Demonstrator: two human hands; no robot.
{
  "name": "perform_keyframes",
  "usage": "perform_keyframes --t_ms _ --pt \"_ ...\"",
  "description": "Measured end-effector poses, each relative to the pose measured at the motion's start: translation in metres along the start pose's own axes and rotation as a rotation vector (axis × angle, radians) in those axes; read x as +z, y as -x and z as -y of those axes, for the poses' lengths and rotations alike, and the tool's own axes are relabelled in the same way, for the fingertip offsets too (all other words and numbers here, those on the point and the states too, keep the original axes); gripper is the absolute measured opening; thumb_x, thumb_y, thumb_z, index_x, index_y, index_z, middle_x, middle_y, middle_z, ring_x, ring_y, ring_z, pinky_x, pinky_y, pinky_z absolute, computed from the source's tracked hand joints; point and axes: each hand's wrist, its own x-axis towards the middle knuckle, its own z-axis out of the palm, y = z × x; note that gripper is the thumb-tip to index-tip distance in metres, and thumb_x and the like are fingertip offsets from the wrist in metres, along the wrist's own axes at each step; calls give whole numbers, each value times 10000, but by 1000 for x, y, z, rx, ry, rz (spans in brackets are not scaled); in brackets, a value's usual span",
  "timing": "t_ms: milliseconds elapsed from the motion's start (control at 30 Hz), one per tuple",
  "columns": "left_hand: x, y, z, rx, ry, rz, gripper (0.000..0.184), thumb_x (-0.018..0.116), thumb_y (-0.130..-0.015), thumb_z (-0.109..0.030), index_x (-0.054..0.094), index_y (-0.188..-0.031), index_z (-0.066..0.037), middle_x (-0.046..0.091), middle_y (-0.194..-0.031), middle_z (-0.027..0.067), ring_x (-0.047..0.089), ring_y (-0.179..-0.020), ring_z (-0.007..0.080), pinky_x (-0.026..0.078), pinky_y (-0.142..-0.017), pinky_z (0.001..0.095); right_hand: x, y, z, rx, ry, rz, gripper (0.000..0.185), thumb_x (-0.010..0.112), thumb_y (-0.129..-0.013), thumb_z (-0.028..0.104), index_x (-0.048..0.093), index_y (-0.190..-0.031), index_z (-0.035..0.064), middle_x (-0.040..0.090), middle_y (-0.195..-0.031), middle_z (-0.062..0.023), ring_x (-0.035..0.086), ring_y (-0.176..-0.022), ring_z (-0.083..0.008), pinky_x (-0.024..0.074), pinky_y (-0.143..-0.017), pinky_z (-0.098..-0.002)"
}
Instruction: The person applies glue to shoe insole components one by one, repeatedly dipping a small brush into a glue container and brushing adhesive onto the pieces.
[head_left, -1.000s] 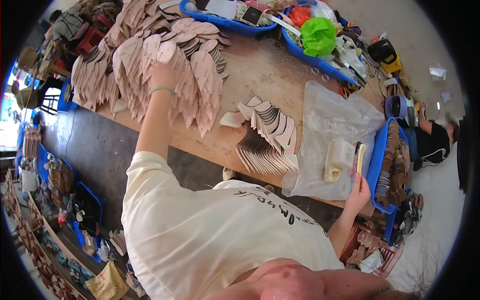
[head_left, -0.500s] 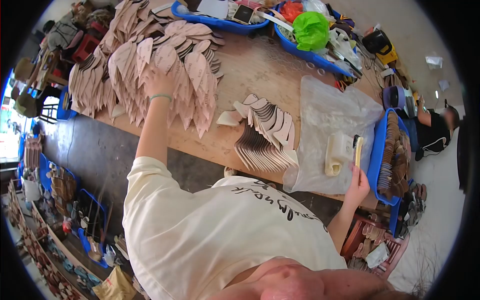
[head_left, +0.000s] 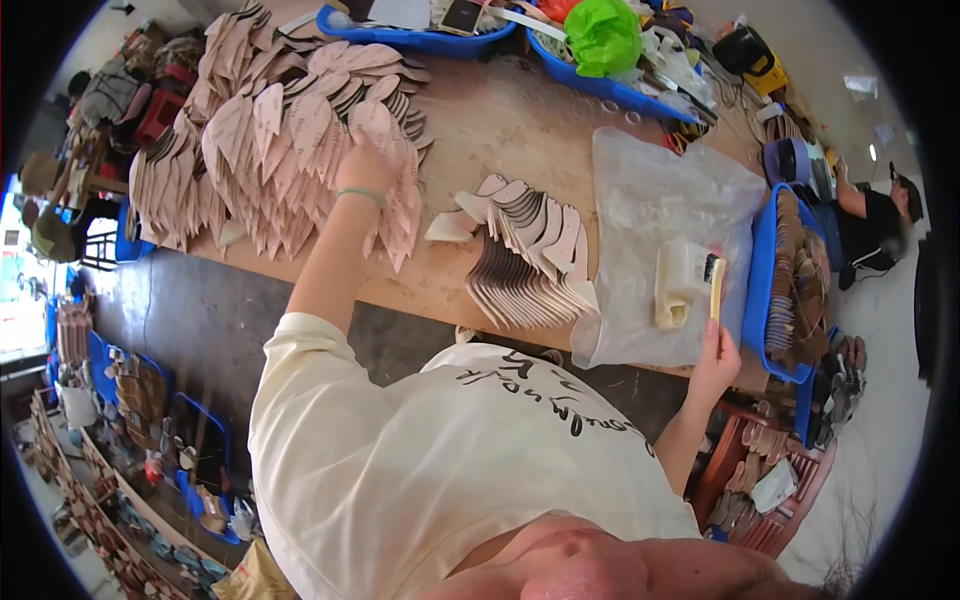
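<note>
My left hand point(head_left: 370, 168), with a green band at the wrist, is on the right part of a large pile of pinkish printed insoles point(head_left: 290, 140). Its fingers look curled together against the insoles, and their tips are lost among them. Upright in my right hand point(head_left: 716, 358) is a small brush point(head_left: 716, 285) with a pale yellow handle and dark bristles, gripped by its lower end. Just left of the brush, a white plastic container point(head_left: 682, 283) lies on a clear plastic sheet point(head_left: 625, 200). Between my hands, a smaller fanned stack of insoles point(head_left: 530, 255) rests on the table.
Blue trays point(head_left: 420, 38) of odds and ends stand along the table's point(head_left: 470, 120) far side, one with a green plastic bag point(head_left: 603, 38). A blue basket point(head_left: 757, 290) of brown soles is at the right. Beyond it, a person in black point(head_left: 880, 225) is visible.
My left hand has moved right across the insole pile. My right hand still holds the brush up beside the white container. The whole view has shifted slightly.
</note>
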Motion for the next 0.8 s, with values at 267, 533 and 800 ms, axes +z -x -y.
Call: perform_keyframes --t_ms 267,533,800 --pt "-34 -15 -6 74 270 40 739 672 -724 -376 500 -1232 132 674 -866 235 680 -797 316 529 -731 384 -2 13 -35 120 21 -21 260 639 -910 164 646 -967 -89 520 -729 57 410 -665 -21 338 -574 -183" --pt "-29 -24 -6 99 137 42 639 663 -773 -340 533 -1223 96 669 -824 225 675 -696 274 538 -651 361 5 13 -82 263 -12 37 256 631 -917 157 660 -1027 -72 611 -848 13 509 -774 -41 420 -718 -185" --pt "-7 28 -34 153 -363 146 446 605 -842 -350 583 -1053 42 654 -928 278 636 -914 396 518 -768 453 -2 1 -77 221 -27 -21 260 645 -909 169 656 -994 -77 554 -769 38 437 -699 -26 376 -620 -177"
